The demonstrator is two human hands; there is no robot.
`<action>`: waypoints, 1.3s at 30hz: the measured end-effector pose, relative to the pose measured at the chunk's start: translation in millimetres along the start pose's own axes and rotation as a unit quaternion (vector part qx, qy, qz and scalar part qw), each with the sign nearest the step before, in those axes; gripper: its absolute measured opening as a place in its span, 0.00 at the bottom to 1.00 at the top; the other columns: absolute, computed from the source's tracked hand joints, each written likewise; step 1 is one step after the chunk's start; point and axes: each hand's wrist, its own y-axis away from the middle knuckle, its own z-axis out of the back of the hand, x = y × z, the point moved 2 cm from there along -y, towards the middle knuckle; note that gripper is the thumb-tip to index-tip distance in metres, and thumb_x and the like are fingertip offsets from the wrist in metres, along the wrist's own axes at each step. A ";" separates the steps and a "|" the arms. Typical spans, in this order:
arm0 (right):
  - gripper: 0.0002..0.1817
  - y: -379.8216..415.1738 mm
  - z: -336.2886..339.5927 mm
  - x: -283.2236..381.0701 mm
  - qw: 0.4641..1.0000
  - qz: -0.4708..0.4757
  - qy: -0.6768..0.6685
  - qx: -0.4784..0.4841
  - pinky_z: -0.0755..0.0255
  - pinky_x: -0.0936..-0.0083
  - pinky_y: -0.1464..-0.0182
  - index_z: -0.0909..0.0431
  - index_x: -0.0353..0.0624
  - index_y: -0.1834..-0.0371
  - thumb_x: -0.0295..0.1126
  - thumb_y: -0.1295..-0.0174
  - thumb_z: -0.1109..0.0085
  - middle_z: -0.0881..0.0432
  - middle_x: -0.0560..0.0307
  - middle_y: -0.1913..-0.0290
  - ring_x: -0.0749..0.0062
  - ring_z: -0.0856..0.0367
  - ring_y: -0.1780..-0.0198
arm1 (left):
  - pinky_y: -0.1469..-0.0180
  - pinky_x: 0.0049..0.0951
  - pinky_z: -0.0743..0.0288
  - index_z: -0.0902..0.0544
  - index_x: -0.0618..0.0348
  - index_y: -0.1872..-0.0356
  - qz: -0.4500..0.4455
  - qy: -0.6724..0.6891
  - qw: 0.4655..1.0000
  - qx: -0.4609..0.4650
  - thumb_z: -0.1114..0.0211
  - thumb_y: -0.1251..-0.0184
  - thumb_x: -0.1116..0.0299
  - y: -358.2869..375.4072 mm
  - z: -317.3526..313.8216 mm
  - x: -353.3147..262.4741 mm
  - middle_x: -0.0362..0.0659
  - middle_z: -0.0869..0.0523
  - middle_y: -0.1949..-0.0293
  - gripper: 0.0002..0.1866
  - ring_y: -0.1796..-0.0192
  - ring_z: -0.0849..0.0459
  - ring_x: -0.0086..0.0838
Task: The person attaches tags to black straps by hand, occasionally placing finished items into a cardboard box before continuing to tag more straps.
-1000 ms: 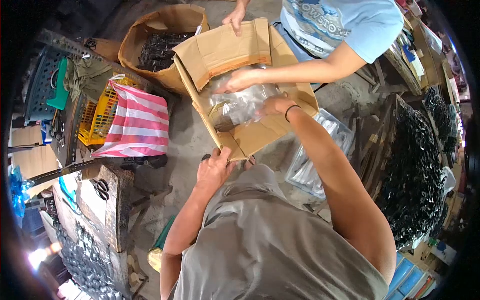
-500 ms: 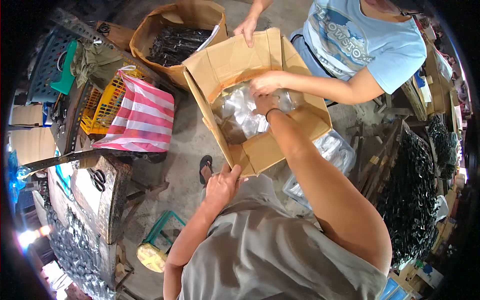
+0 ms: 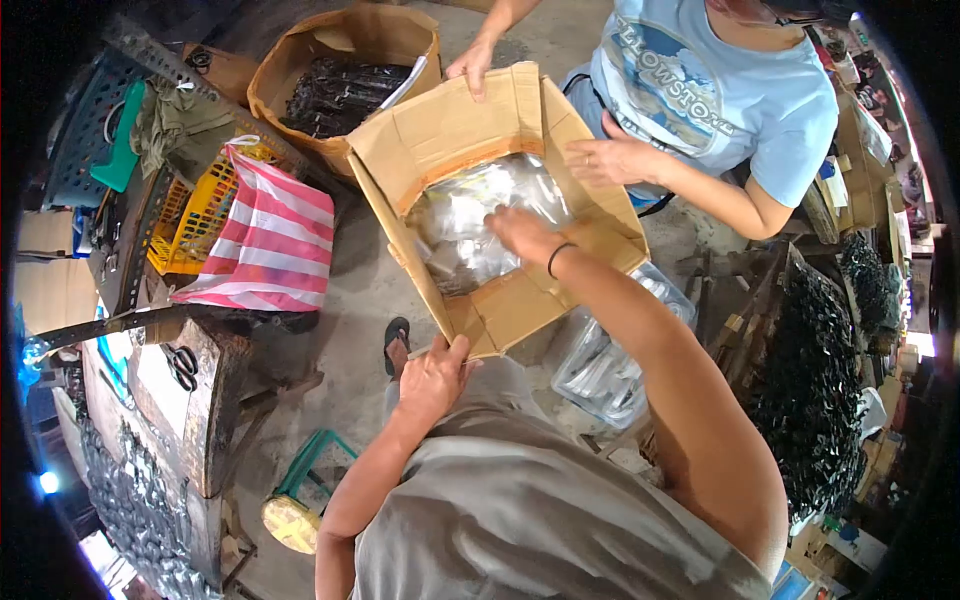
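A cardboard box (image 3: 450,115) with raised flaps is held tilted before me, and clear plastic packets (image 3: 520,185) lie inside it. My left hand (image 3: 435,380) is closed on the box's near lower corner. Inside the box, my right hand (image 3: 527,237) reaches over the packets; its fingers are smeared by motion, so their grip does not show. Across from me, a co-worker's hand (image 3: 475,68) grasps the far flap. The co-worker's other hand (image 3: 612,158) is beside the right flap, fingers spread.
Behind the box is a larger carton (image 3: 270,85) of dark strips. A striped bag (image 3: 270,235) hangs by a yellow basket (image 3: 195,222) on the left. A plastic bin (image 3: 600,385) with clear packets stands on the floor. Scissors (image 3: 182,368) lie left; a green-legged stool (image 3: 292,525) stands below.
The co-worker's hand has come out of the box to its right flap. My right hand has shifted slightly down and left over the packets. My left hand keeps its hold.
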 end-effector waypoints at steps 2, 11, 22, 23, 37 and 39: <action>0.10 13.0 -6.7 15.6 0.998 0.049 0.011 0.021 0.23 0.58 0.56 0.22 0.40 0.58 0.25 0.39 0.52 0.20 0.38 0.59 0.45 0.18 0.57 | 0.72 0.48 0.21 0.30 0.55 0.60 0.005 -0.001 1.000 0.000 0.35 0.37 0.57 -1.0 -0.2 -3.2 0.54 0.21 0.65 0.16 0.70 0.15 0.52; 0.07 26.6 -34.2 69.5 0.987 0.138 -0.085 0.015 0.24 0.58 0.58 0.20 0.39 0.65 0.25 0.43 0.48 0.19 0.43 0.64 0.48 0.18 0.57 | 0.64 0.51 0.23 0.29 0.56 0.62 0.074 -0.002 0.996 0.043 0.30 0.44 0.62 -0.1 -8.7 -7.7 0.51 0.21 0.64 0.17 0.59 0.19 0.51; 0.27 28.1 4.3 84.6 0.967 0.189 -0.137 0.104 0.25 0.60 0.49 0.29 0.44 0.41 0.28 0.49 0.39 0.22 0.40 0.49 0.45 0.22 0.49 | 0.64 0.50 0.23 0.29 0.56 0.64 0.061 0.011 0.998 0.004 0.31 0.43 0.63 0.3 -13.0 -13.8 0.52 0.21 0.64 0.15 0.58 0.19 0.51; 0.36 29.5 14.0 73.8 0.954 0.228 -0.125 0.151 0.27 0.61 0.44 0.33 0.46 0.33 0.31 0.51 0.35 0.23 0.39 0.46 0.44 0.24 0.44 | 0.64 0.50 0.23 0.29 0.56 0.64 0.063 0.010 0.998 0.001 0.31 0.43 0.63 -0.3 -13.2 -12.0 0.52 0.21 0.64 0.15 0.58 0.19 0.51; 0.25 -101.4 -12.1 -46.0 0.997 -0.053 0.061 -0.015 0.38 0.51 0.33 0.32 0.50 0.34 0.27 0.37 0.53 0.31 0.49 0.34 0.46 0.40 0.29 | 0.69 0.52 0.22 0.29 0.51 0.58 0.055 0.029 0.998 0.025 0.38 0.35 0.57 -0.8 -14.0 -11.4 0.53 0.22 0.63 0.13 0.68 0.16 0.54; 0.27 -102.5 -15.9 -46.9 0.995 -0.080 0.054 0.003 0.43 0.45 0.32 0.36 0.51 0.32 0.28 0.37 0.53 0.33 0.50 0.33 0.46 0.43 0.28 | 0.68 0.52 0.22 0.29 0.51 0.57 0.077 0.038 0.996 0.038 0.39 0.35 0.57 -1.5 -8.8 -10.5 0.53 0.22 0.62 0.13 0.68 0.16 0.54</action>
